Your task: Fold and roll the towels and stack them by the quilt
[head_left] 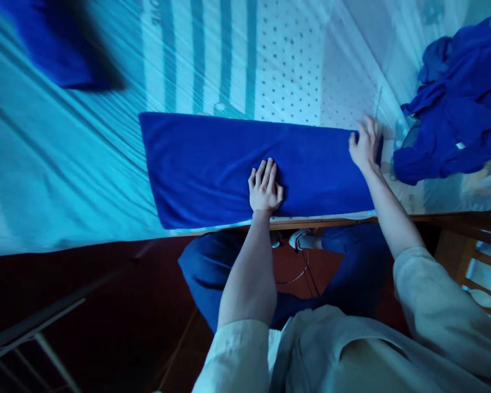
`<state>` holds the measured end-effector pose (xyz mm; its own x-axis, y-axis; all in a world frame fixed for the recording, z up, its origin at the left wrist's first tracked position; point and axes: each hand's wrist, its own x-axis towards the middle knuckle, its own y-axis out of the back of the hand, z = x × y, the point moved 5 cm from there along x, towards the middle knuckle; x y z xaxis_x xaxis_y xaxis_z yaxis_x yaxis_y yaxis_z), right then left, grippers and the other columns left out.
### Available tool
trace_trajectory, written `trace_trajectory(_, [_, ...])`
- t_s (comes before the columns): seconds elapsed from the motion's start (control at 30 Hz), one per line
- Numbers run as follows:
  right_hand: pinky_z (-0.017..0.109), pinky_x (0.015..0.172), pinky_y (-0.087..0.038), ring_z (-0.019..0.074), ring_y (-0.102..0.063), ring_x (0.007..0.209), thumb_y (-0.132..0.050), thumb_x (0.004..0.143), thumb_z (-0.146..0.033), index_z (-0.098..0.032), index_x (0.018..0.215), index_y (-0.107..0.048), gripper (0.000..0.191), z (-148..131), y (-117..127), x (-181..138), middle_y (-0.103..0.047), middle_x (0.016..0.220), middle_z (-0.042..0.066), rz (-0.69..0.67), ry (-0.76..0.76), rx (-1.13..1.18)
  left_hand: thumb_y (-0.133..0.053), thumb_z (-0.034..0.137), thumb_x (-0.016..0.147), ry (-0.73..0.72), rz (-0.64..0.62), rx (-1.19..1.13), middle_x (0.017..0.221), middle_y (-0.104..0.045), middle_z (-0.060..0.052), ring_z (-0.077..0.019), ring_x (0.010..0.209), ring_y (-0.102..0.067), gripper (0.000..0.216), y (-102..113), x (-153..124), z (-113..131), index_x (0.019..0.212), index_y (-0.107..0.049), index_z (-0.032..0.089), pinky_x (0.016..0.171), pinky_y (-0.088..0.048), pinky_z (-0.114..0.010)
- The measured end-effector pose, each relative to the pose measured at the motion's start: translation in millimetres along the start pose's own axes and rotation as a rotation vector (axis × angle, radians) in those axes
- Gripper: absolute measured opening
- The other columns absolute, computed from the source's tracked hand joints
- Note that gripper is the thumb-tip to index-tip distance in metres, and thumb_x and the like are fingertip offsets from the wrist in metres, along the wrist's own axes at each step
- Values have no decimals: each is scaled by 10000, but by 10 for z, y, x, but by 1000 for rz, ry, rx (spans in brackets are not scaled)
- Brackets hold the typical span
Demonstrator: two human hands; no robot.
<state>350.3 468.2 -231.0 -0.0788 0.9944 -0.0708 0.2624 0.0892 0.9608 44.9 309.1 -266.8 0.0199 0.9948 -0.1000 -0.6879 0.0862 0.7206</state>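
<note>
A folded blue cloth [204, 164] lies as a long band on the plastic-covered mattress [65, 164] near its front edge. My left hand [264, 188] rests flat on the cloth's middle, fingers stretched out and together. At the cloth's right end my right hand [365, 144] has its fingers spread, thumb against the edge of the fabric. It touches the end of the cloth; whether it pinches it I cannot tell.
A heap of crumpled blue garments [454, 109] lies at the right of the mattress. Another folded blue piece [61, 49] sits at the far left. A wooden bed rail [433, 221] runs along the front edge, with a wooden frame [474, 262] at the lower right.
</note>
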Motion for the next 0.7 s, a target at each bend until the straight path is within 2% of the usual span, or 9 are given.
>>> trace_trajectory(0.07, [561,1236,-313,305,-404,1462,-411,1042,-429,-224,1363,-603,426,-501,-127,154,-564,1460,133,-97,144,73,-454,294,898,2,1,2,1633,-400,-122,-281,1565,-281,650,11,0,9,1530,-480,146,1310,-108,-503])
trace_trajectory(0.17, [528,1225,-342,310,-455,1404,-518,1009,-500,-213,1235,-669,395,-1211,-404,453,-660,1307,123,-274,259,90,-461,302,902,11,-3,0,1637,-395,-116,-278,1569,-271,644,17,2,10,1527,-481,148,1310,-102,-501])
trace_trajectory(0.27, [587,1210,-336,338,-495,1350,-715,901,-493,-223,1077,-712,323,-1666,-656,756,-721,1103,85,-454,290,44,-475,312,902,21,-20,-4,1645,-380,-108,-277,1574,-256,648,11,4,1,1529,-478,147,1313,-94,-493])
trace_trajectory(0.37, [720,1178,-294,382,-544,1290,-861,768,-435,-211,914,-727,299,-1804,-842,988,-717,944,54,-587,280,-35,-476,308,902,24,-35,-7,1651,-370,-101,-275,1579,-240,650,7,1,-1,1530,-474,143,1314,-88,-484])
trace_trajectory(0.43, [761,1176,-262,392,-542,1294,-883,730,-484,-216,834,-713,334,-1803,-921,1070,-706,937,49,-614,285,-58,-475,298,900,28,-41,-7,1654,-366,-100,-274,1582,-232,650,10,-4,2,1531,-473,141,1315,-88,-478])
trace_trajectory(0.5, [747,1197,-239,388,-503,1345,-859,724,-587,-215,811,-695,416,-1783,-949,1074,-693,1021,62,-585,271,-65,-474,288,898,31,-44,-6,1656,-364,-100,-274,1583,-229,649,21,-3,6,1530,-473,140,1315,-88,-475])
trace_trajectory(0.57, [714,1210,-244,386,-462,1387,-839,739,-610,-199,822,-692,445,-1770,-921,1001,-671,1094,72,-528,222,-82,-471,282,898,29,-41,-5,1657,-363,-101,-273,1582,-232,645,37,11,9,1527,-475,138,1315,-83,-474])
trace_trajectory(0.7, [666,1168,-327,392,-438,1403,-845,803,-444,-168,855,-702,315,-1831,-805,774,-673,1101,74,-399,157,-63,-458,268,907,26,-19,-35,1650,-379,-110,-266,1579,-239,623,59,3,48,1514,-483,128,1314,-84,-477])
